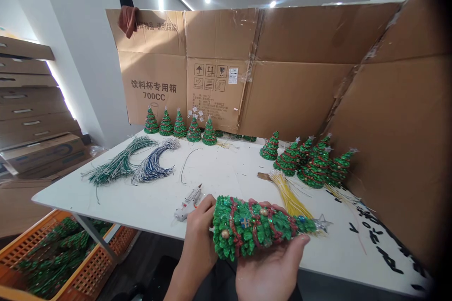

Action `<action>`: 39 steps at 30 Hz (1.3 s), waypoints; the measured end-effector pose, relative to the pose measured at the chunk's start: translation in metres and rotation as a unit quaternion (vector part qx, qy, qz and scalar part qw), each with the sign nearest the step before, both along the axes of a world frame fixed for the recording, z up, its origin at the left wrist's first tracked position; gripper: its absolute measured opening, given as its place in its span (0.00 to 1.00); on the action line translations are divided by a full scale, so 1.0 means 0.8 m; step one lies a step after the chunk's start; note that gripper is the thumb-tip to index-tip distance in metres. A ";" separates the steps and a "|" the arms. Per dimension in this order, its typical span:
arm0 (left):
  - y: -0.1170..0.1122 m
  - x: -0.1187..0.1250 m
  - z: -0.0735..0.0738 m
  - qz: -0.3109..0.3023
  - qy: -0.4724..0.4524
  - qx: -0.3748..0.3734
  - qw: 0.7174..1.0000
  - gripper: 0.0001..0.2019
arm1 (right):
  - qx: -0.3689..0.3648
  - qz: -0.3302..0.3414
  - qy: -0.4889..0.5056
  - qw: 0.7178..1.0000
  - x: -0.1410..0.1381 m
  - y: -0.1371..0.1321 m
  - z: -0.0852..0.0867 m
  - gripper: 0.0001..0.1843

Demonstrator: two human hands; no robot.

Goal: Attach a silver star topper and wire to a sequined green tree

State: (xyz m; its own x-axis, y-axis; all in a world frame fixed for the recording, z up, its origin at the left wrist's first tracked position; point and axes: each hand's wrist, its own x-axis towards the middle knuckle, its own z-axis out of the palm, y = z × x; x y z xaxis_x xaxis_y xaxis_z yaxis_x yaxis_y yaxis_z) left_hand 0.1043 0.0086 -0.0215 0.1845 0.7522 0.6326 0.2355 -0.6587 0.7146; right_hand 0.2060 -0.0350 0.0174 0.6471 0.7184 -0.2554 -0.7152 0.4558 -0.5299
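A small green Christmas tree (pixel 254 225) with red garland, tiny ornaments and a silver star lies sideways across both hands above the table's front edge. My left hand (pixel 199 230) grips its base end, the fingers partly hidden behind it. My right hand (pixel 270 263) supports the tree from below, with the thumb near the star end and fingertips showing along the far side. Just beyond my left hand, a white glue gun (pixel 188 204) rests on the table. Yellow wires (pixel 291 197) lie in a bundle behind the tree's tip.
Several finished trees (pixel 179 124) line the back, and more trees (pixel 314 162) cluster at right. Bundles of green wire (pixel 118 162) and blue wire (pixel 153 164) lie at left on the white table (pixel 226 174). Cardboard (pixel 293 89) walls the rear. An orange crate (pixel 84 263) holds green pieces.
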 end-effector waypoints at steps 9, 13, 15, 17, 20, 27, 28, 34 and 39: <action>0.000 0.005 -0.005 0.019 -0.032 0.037 0.999 0.10 | 0.006 -0.011 -0.023 1.000 -0.001 0.000 0.004 0.33; 0.003 0.004 -0.009 0.011 -0.043 0.044 0.998 0.12 | -0.006 -0.013 -0.021 1.000 -0.001 0.000 0.005 0.33; 0.005 0.005 -0.013 0.005 -0.040 0.045 0.998 0.14 | -0.005 -0.013 -0.026 1.000 -0.001 0.001 0.004 0.33; 0.007 0.006 -0.017 -0.003 -0.041 0.044 0.998 0.14 | -0.003 -0.013 -0.027 1.000 0.000 0.002 0.004 0.33; 0.009 0.006 -0.020 -0.010 -0.041 0.042 0.998 0.15 | -0.005 -0.018 -0.020 1.000 0.000 0.002 0.003 0.33; 0.007 0.004 -0.021 -0.023 -0.049 0.027 0.998 0.15 | 0.000 -0.020 -0.006 1.000 -0.002 0.003 0.002 0.32; 0.007 0.003 -0.021 -0.025 -0.050 0.026 0.998 0.15 | -0.002 -0.019 -0.004 1.000 -0.002 0.003 0.001 0.32; 0.006 0.004 -0.017 -0.022 -0.049 0.037 0.998 0.14 | -0.006 -0.015 -0.002 1.000 -0.001 0.001 0.002 0.32; 0.006 0.004 -0.015 -0.016 -0.043 0.054 0.998 0.16 | -0.005 -0.008 -0.003 1.000 -0.002 0.001 -0.001 0.34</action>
